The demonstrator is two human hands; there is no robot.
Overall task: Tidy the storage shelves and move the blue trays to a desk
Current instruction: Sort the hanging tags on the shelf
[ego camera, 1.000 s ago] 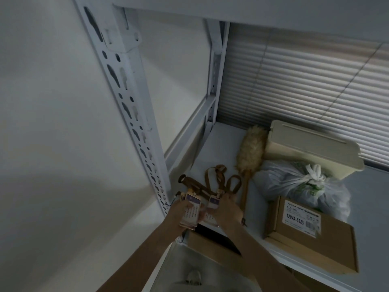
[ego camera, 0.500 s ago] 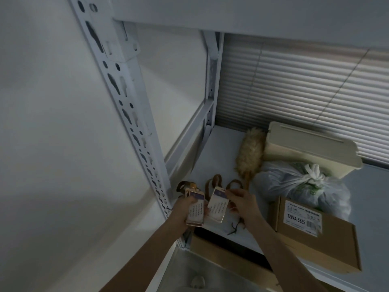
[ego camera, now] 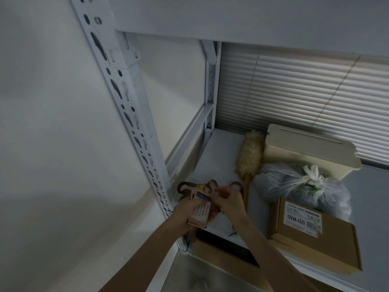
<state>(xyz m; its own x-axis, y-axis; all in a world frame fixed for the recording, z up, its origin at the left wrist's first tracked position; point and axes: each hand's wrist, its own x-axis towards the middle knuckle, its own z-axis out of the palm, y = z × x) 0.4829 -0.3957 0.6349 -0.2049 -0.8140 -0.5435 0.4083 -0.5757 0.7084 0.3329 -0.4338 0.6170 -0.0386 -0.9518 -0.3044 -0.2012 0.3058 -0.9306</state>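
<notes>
White perforated steel frames the scene: the shelving upright (ego camera: pixel 128 114) runs from 11 o'clock down toward the centre, the shelf board (ego camera: pixel 219 152) opening behind it. At about 6 o'clock, the person's left hand (ego camera: pixel 185 216) is wrapped around a small stack of printed cards or packets (ego camera: pixel 201 209), thumb over the face, at the shelf's front edge. Just to its right, at the stack's upper corner, the right hand (ego camera: pixel 229 200) shows fingers pinched narrowly together; whether they grip a card or one of the brown leather straps (ego camera: pixel 210 185) looped just behind cannot be told in the dim light. Further toward 3 o'clock lie a fluffy duster (ego camera: pixel 250 152), a beige lidded bin (ego camera: pixel 311 150), a knotted plastic bag (ego camera: pixel 305 184) and a cardboard box labelled 12V4A-5525 (ego camera: pixel 315 237). Another cardboard box (ego camera: pixel 223 258) and a metal surface (ego camera: pixel 202 277) sit on the level below. No blue tray appears anywhere in view, so that part of the job seems to lie ahead; this looks like sorting loose items. The risk is a spill: the stack is held over the shelf's lip, and a tug from the right hand or a snag on the straps could fan cards down beside the frame or onto the lower level.
</notes>
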